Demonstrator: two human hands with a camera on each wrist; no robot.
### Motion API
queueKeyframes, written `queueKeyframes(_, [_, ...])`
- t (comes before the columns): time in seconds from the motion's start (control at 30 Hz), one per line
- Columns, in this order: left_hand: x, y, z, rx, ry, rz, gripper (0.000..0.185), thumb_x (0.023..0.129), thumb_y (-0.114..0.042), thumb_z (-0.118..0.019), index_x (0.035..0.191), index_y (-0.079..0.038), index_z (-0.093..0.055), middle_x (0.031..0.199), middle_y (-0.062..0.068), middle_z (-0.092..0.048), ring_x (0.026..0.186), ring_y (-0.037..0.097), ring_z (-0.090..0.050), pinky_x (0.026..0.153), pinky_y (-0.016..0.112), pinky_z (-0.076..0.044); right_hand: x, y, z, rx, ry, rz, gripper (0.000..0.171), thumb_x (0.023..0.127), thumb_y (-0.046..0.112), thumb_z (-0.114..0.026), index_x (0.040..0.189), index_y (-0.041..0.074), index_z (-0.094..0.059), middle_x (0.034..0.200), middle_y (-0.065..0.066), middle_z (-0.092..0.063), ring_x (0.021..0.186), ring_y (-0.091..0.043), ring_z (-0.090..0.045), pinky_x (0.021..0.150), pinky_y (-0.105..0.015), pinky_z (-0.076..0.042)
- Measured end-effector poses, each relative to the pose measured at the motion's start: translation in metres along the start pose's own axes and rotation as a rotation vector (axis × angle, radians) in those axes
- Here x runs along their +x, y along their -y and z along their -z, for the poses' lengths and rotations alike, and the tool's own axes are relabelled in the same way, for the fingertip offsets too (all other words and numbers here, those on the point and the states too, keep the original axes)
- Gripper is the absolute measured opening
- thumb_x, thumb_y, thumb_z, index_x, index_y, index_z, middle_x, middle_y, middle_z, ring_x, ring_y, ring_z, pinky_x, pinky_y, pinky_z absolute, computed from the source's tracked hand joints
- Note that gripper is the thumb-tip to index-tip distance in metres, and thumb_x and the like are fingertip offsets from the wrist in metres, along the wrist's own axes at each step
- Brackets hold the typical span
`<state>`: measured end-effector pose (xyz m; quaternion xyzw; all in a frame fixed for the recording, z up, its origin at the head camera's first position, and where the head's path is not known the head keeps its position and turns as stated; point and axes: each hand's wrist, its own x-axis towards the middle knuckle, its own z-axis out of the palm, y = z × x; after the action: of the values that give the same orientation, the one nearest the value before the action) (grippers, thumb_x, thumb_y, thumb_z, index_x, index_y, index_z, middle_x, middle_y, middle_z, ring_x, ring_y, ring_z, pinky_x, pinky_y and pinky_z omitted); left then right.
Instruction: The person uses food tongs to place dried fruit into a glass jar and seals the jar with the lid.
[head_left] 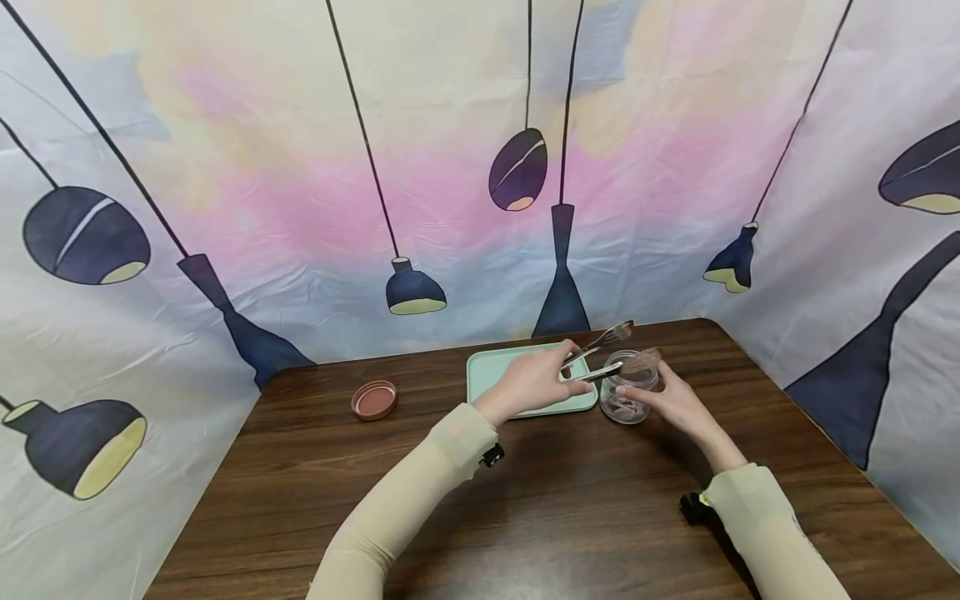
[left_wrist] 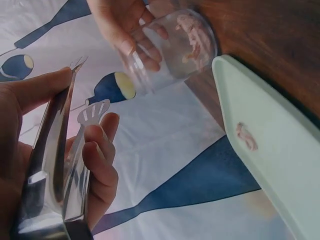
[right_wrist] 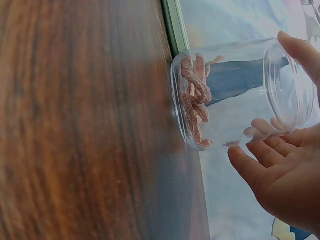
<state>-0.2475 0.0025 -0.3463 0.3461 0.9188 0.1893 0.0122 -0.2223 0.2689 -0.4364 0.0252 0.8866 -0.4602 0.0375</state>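
Observation:
My left hand (head_left: 534,380) grips metal tongs (left_wrist: 52,150) between thumb and fingers. The tongs' slotted ends stand apart, with nothing between them, and overlap the jar's mouth in the head view. Around the upper part of a clear jar (right_wrist: 235,85), the thumb and fingers of my right hand (head_left: 678,402) hold it from the right side. The jar stands upright on the table, with several brownish-pink twisted strips (right_wrist: 196,95) at its bottom. A single similar strip (left_wrist: 246,137) lies on the pale green tray (left_wrist: 280,110), left of the jar.
A reddish-brown round lid (head_left: 374,401) lies on the dark wooden table (head_left: 540,500), left of the tray. Behind the table hangs a cloth backdrop (head_left: 465,167) printed with lamps. It also runs along both sides.

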Motion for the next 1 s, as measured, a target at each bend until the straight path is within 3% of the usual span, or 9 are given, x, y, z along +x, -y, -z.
queueKeyframes(0.23, [-0.001, 0.002, 0.019, -0.013, -0.064, -0.012, 0.058, 0.094, -0.051, -0.068, 0.138, -0.017, -0.054, 0.092, -0.006, -0.066, 0.068, 0.009, -0.06, 0.063, 0.029, -0.049, 0.0, -0.004, 0.0, 0.013, -0.024, 0.048, 0.109, 0.086, 0.06, -0.072, 0.163, 0.01, -0.013, 0.161, -0.028, -0.022, 0.144, -0.05, -0.025, 0.106, -0.068, -0.029])
queueKeyframes(0.4, [-0.001, 0.005, 0.027, -0.008, -0.102, -0.006, 0.059, 0.094, -0.051, -0.068, 0.14, -0.016, -0.054, 0.094, -0.004, -0.068, 0.068, 0.01, -0.06, 0.062, 0.03, -0.049, 0.0, -0.005, 0.0, 0.021, -0.034, 0.057, 0.108, 0.086, 0.059, -0.073, 0.162, 0.009, -0.014, 0.159, -0.028, -0.025, 0.143, -0.05, -0.027, 0.107, -0.068, -0.029])
queueKeyframes(0.57, [0.002, 0.011, 0.032, -0.041, -0.098, 0.028, 0.061, 0.094, -0.051, -0.068, 0.142, -0.016, -0.052, 0.096, -0.003, -0.068, 0.068, 0.012, -0.061, 0.061, 0.032, -0.049, 0.0, -0.005, 0.0, 0.021, -0.033, 0.051, 0.108, 0.086, 0.059, -0.073, 0.162, 0.009, -0.014, 0.159, -0.029, -0.024, 0.143, -0.05, -0.026, 0.107, -0.068, -0.028])
queueKeyframes(1.0, [0.006, 0.032, 0.036, -0.079, -0.163, 0.093, 0.063, 0.093, -0.05, -0.07, 0.141, -0.013, -0.052, 0.096, -0.001, -0.07, 0.076, 0.015, -0.064, 0.069, 0.037, -0.053, -0.001, -0.004, -0.001, 0.026, -0.033, 0.064, 0.106, 0.087, 0.058, -0.072, 0.162, 0.009, -0.015, 0.158, -0.029, -0.027, 0.142, -0.05, -0.03, 0.105, -0.068, -0.031])
